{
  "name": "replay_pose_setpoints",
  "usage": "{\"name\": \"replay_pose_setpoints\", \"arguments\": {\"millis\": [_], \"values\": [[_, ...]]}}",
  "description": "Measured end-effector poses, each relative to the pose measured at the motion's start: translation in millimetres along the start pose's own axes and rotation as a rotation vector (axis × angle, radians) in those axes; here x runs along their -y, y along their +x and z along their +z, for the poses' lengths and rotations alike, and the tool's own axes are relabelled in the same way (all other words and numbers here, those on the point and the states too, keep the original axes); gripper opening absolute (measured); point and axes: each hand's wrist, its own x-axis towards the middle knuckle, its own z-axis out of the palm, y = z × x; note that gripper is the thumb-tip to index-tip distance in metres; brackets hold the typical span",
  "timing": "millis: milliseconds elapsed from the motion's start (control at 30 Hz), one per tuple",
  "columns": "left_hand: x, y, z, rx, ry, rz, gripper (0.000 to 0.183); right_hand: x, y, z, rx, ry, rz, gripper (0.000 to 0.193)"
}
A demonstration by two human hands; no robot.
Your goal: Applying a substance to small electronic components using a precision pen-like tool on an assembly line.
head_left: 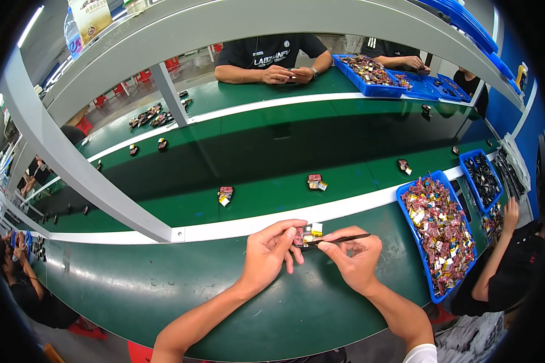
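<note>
Over the green workbench [163, 272], my left hand [265, 254] holds a small black-edged assembly with a red circuit board [300, 235]. A white and yellow block [315, 229] stands out at its right end. My right hand [356, 259] is closed on a thin black stick-like tool [351, 238], possibly tweezers. The tool lies along the lower edge of the assembly, and its tip is hard to make out. Beyond my hands, similar small assemblies with red boards [225, 195] [316, 182] lie on the green conveyor belt.
To my right a blue tray [401, 199] is heaped with red boards and white and yellow blocks. Behind it a blue bin [498, 195] holds black parts. A white rail [248, 227] and a slanted grey post [85, 163] border the belt. Co-workers sit opposite and on both sides.
</note>
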Motion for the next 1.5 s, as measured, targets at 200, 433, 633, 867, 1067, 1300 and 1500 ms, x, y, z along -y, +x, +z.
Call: {"name": "replay_pose_setpoints", "arguments": {"millis": [200, 433, 633, 867, 1067, 1300, 1500], "values": [[-3, 0, 2, -0.001, -0.003, 0.013, 0.03, 0, 0, -1, 0.001, -0.079, -0.07, 0.012], [-2, -1, 4, 0.015, 0.0, -0.001, 0.03, -3, -3, -4, 0.01, 0.028, 0.034, 0.013], [-4, 0, 5, -0.013, 0.045, 0.018, 0.029, 1, -1, -3, -0.025, 0.073, 0.049, 0.012], [-2, 0, 9, -0.037, 0.049, 0.014, 0.028, -2, -3, -8, 0.029, -0.066, -0.031, 0.012], [2, 2, 16, -0.049, 0.033, -0.01, 0.027, -6, -2, -16, 0.054, -0.133, -0.101, 0.012], [9, 6, 28, -0.088, 0.065, -0.052, 0.025, -6, -1, -24, 0.067, -0.276, -0.309, 0.012], [14, 26, 64, -0.13, 0.117, -0.078, 0.023, -11, 17, -61, 0.121, -0.272, -0.393, 0.014]]}}
